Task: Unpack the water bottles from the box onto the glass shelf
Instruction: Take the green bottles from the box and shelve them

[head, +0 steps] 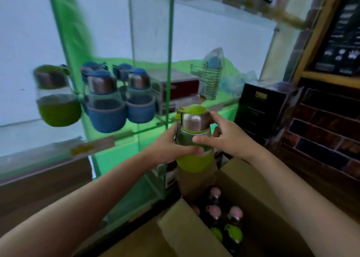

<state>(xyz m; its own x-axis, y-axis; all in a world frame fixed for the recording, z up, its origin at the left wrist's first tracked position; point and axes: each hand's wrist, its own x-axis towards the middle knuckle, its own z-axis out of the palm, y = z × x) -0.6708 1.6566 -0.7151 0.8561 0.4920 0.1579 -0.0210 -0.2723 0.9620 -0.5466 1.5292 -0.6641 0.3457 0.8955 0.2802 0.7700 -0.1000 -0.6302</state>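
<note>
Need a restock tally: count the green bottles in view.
4: one in both hands, one on the glass shelf, two lids in the box; more may be hidden.

Bottles (109,102) stand on the glass shelf (148,129), left of and behind the box (187,235) holding more.

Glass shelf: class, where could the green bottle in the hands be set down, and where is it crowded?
Free: the glass shelf front edge, between the blue bottles and the black box. Crowded: the left, where the blue bottles stand beside another green one. Both hands, left hand and right hand, hold the green bottle.
</note>
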